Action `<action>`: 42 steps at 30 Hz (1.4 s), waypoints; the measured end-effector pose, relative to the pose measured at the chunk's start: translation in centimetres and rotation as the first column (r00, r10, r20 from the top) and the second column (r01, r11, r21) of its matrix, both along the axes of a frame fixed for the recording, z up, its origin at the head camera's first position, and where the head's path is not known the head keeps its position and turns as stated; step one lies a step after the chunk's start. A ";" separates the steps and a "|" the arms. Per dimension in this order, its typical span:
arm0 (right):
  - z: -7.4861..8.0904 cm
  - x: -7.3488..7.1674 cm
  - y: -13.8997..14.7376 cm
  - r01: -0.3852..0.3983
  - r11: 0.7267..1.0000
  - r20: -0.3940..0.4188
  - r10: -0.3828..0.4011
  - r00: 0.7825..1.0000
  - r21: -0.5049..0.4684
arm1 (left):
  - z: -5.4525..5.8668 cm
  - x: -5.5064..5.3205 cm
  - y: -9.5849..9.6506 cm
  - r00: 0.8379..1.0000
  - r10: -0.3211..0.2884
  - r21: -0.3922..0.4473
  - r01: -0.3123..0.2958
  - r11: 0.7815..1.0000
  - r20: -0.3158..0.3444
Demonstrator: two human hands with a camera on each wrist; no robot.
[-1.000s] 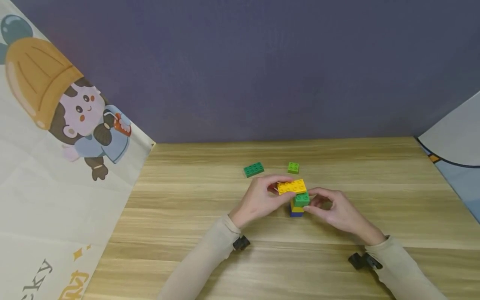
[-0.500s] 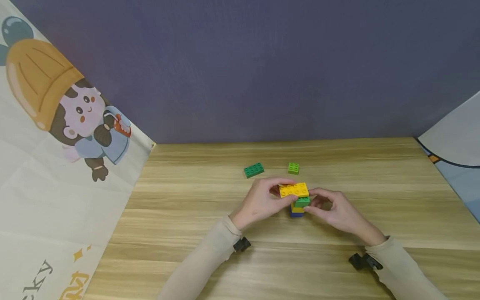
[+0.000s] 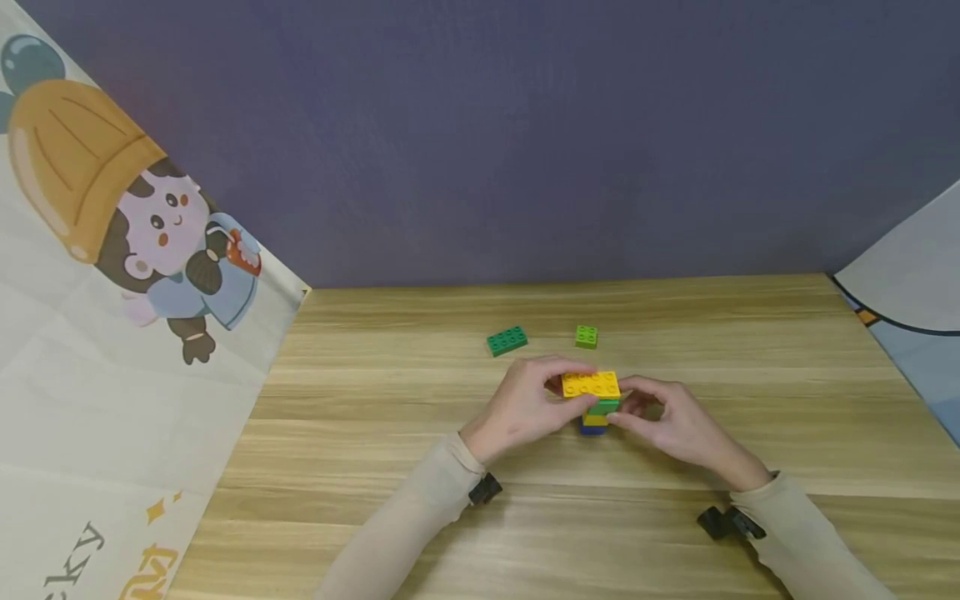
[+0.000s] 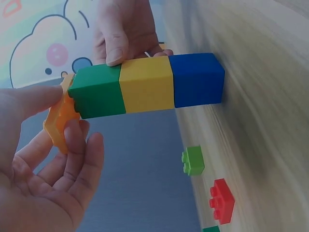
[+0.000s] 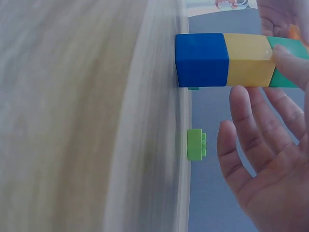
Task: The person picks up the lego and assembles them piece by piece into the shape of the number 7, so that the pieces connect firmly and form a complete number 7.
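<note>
A stack of toy building blocks stands upright on the table: a blue block (image 4: pixel 199 80) at the bottom, a yellow block (image 4: pixel 147 85) in the middle and a green block (image 4: pixel 98 93) on top. My left hand (image 3: pixel 531 404) pinches a flat yellow brick (image 3: pixel 590 385) with several studs over the green block. In the left wrist view that brick is tilted against the green block's studs; whether any stud is seated I cannot tell. From the right, my right hand (image 3: pixel 667 422) pinches the stack near the green and yellow blocks, thumb on the near side.
Behind the hands lie a dark green brick (image 3: pixel 507 340) and a small lime green brick (image 3: pixel 587 337). A red brick (image 4: pixel 222 201) shows in the left wrist view but is hidden in the head view. A dark wall (image 3: pixel 555 150) borders the wooden table's (image 3: pixel 375 392) back edge.
The flat yellow brick in my left hand has come slightly nearer and to the right, covering more of the green block's top. My right hand has stayed in place.
</note>
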State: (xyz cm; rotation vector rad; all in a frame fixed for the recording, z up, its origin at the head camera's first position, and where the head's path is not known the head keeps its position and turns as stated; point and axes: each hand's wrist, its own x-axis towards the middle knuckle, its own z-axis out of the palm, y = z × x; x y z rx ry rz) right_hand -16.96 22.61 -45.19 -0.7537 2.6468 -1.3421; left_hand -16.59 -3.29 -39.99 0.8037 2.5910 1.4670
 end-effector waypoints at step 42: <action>0.1 0.1 0.1 -0.005 1.000 0.000 0.005 1.000 0.009 | 1.5 0.6 0.3 0.975 -0.075 -0.283 0.013 0.959 -0.209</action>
